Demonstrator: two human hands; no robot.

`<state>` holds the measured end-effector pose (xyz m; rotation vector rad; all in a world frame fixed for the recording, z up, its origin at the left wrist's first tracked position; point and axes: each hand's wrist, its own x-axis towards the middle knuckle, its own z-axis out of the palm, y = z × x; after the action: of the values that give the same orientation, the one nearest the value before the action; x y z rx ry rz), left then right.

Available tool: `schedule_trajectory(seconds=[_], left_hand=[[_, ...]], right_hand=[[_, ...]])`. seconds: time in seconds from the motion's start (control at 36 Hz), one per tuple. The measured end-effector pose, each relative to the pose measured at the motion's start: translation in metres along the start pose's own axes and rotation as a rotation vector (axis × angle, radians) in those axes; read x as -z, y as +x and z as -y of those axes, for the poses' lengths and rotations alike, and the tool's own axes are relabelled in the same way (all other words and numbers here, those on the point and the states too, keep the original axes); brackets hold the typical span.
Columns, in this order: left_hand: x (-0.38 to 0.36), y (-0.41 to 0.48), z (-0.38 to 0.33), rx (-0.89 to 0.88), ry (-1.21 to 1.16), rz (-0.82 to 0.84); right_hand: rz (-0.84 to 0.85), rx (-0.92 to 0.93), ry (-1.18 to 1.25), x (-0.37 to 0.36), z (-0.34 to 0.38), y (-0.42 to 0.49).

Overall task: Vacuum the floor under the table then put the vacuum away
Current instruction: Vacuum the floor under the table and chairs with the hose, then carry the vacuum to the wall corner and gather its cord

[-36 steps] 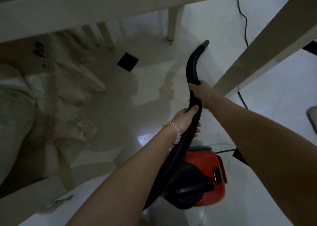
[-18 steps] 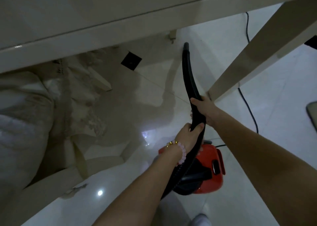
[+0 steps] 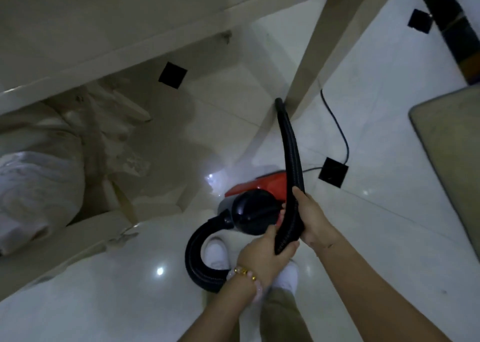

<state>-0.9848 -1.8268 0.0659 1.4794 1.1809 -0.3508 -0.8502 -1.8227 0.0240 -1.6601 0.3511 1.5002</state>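
A red and black canister vacuum [image 3: 259,185] sits on the white tiled floor just in front of my feet. Its black ribbed hose [image 3: 292,154] loops from the canister's left side, passes through both hands and reaches forward. The hose tip lies at the foot of the cream table leg [image 3: 311,63]. My left hand [image 3: 265,256], with a beaded bracelet, grips the hose low down. My right hand [image 3: 311,219] grips it just above, on the right side. The cream table [image 3: 104,29] fills the upper left.
A chair with a pale cushion [image 3: 33,185] stands at the left under the table. The vacuum's black power cord [image 3: 337,128] runs across the floor right of the table leg. A beige mat [image 3: 452,165] lies at the right edge. My white shoes [image 3: 218,253] are below the canister.
The view has tilted down and pulled back. The hose tip has swung right, from under the table to the table leg. My hands, still on the hose, now sit lower in view.
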Motion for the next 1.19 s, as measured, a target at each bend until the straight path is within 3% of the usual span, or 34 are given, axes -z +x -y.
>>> schedule_trajectory(seconds=[0.28, 0.53, 0.72, 0.81, 0.86, 0.94, 1.08, 1.19], left_hand=[[-0.033, -0.023, 0.011, -0.019, 0.105, 0.113], [-0.055, -0.005, 0.001, -0.035, 0.132, 0.249], [-0.073, 0.029, -0.023, 0.101, 0.058, 0.486], [-0.078, 0.057, -0.026, 0.099, 0.046, 0.403], [-0.078, 0.084, -0.023, -0.025, 0.242, 0.243], [-0.072, 0.124, -0.017, -0.255, 0.722, 0.084], [-0.069, 0.175, -0.001, -0.265, 1.264, 0.297], [-0.074, 0.197, 0.012, -0.227, 1.528, 0.437]], right_hand=[[-0.059, -0.153, 0.221, 0.033, -0.039, -0.023], [-0.245, 0.049, 0.283, 0.061, -0.047, -0.022], [-0.371, -0.040, 0.525, 0.104, -0.052, -0.016], [-0.376, -0.076, 0.567, 0.119, -0.063, -0.012], [-0.382, -0.074, 0.598, 0.126, -0.070, -0.008], [-0.378, -0.064, 0.669, 0.135, -0.079, -0.003], [-0.324, -0.084, 0.784, 0.152, -0.094, 0.001], [-0.310, -0.094, 0.866, 0.161, -0.101, 0.004]])
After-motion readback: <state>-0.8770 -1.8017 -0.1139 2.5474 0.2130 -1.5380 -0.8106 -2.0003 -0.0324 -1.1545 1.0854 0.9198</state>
